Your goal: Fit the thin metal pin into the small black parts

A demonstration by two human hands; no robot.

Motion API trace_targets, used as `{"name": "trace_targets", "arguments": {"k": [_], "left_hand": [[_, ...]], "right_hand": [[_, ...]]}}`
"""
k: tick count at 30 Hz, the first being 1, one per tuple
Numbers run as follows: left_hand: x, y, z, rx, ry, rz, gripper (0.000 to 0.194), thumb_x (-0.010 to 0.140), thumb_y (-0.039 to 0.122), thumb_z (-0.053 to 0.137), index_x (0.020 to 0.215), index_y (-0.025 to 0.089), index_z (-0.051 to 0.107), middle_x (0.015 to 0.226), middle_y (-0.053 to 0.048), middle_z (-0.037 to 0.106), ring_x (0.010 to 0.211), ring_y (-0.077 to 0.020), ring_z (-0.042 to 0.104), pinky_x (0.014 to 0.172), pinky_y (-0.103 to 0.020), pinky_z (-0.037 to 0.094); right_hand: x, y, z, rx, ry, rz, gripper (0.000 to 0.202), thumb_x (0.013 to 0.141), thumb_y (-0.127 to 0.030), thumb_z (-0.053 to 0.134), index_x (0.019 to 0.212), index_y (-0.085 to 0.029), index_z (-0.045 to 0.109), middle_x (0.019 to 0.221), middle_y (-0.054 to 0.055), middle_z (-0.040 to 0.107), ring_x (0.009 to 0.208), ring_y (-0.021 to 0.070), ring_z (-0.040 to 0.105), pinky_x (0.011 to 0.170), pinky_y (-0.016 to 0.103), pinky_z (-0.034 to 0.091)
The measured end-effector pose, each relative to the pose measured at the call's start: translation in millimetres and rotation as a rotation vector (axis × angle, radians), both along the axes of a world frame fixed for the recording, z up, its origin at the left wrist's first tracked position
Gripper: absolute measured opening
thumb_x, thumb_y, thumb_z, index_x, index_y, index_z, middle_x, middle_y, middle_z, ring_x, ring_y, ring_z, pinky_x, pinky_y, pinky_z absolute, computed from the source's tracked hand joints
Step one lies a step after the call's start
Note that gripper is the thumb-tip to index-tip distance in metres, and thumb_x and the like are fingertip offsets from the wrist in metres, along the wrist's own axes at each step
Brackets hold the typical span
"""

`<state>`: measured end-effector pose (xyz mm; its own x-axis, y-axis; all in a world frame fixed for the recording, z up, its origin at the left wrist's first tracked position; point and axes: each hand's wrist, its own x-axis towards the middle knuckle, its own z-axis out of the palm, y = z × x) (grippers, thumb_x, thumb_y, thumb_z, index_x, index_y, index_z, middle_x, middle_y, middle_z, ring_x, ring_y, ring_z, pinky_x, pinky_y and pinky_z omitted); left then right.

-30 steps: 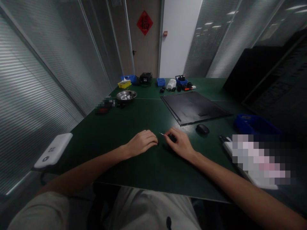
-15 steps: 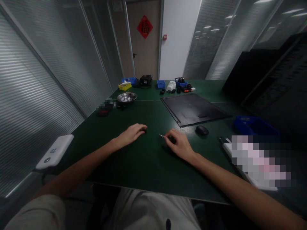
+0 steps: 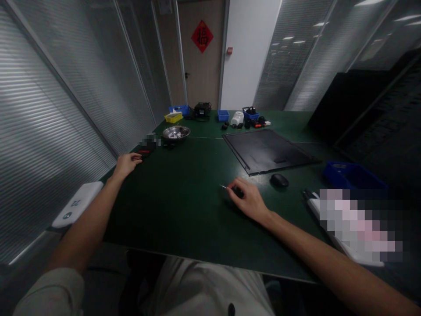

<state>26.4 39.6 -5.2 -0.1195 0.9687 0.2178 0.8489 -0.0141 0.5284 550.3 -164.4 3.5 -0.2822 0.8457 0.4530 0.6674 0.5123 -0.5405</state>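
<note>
Green desk (image 3: 184, 210): the right hand (image 3: 245, 197) curls inward, back from the near edge; the left hand (image 3: 126, 164), loosely bent, contents unclear, has swung to the left edge by a dark red-marked item (image 3: 144, 152), leaving the right alone pinching a metal-tipped tool (image 3: 223, 187).

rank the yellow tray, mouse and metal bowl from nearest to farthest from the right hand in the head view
1. Mouse: right of the right hand, slightly ahead
2. Metal bowl: ahead and left
3. Yellow tray: also left, beyond the bowl
</note>
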Motion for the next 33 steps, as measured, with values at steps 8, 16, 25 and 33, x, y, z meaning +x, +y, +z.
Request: {"name": "trace_targets", "arguments": {"k": [8,16,25,33], "left_hand": [[0.5,-6.5,2.0,0.06,0.056,0.104,0.027,0.085,0.023,0.073,0.11,0.017,0.081,0.103,-0.01,0.079,0.095,-0.0282,0.074,0.093,-0.037,0.058],[-2.2,-6.1,-6.9,0.136,0.076,0.079,0.028,0.088,0.023,0.066,0.111,0.015,0.08,0.109,-0.011,0.078,0.103,-0.0283,0.072,0.103,-0.037,0.053],[-5.8,-1.6,-11.6,0.167,0.056,0.036,0.025,0.088,0.021,0.062,0.105,0.016,0.08,0.114,-0.011,0.076,0.11,-0.028,0.068,0.108,-0.038,0.051],[-3.3,-6.5,-10.7,0.123,0.141,0.062,0.034,0.091,0.022,0.057,0.116,0.016,0.079,0.12,-0.012,0.075,0.116,-0.0289,0.066,0.11,-0.04,0.048]], "right_hand": [[0.8,1.3,-3.0,0.0,-0.014,0.015,0.013,0.101,-0.031,0.057,0.094,-0.022,0.064,0.089,0.002,0.064,0.071,0.0155,0.061,0.062,0.028,0.043],[0.8,0.3,-1.4,0.004,-0.017,0.022,0.013,0.101,-0.031,0.057,0.094,-0.022,0.064,0.089,0.002,0.063,0.07,0.0153,0.06,0.064,0.029,0.043],[0.3,0.7,-1.2,-0.006,-0.022,0.029,0.013,0.101,-0.031,0.057,0.094,-0.023,0.064,0.09,0.003,0.065,0.071,0.0159,0.06,0.062,0.029,0.044],[1.1,1.0,-2.8,-0.01,-0.024,0.037,0.014,0.102,-0.033,0.057,0.094,-0.023,0.064,0.09,0.003,0.065,0.071,0.016,0.061,0.063,0.029,0.045]]}}
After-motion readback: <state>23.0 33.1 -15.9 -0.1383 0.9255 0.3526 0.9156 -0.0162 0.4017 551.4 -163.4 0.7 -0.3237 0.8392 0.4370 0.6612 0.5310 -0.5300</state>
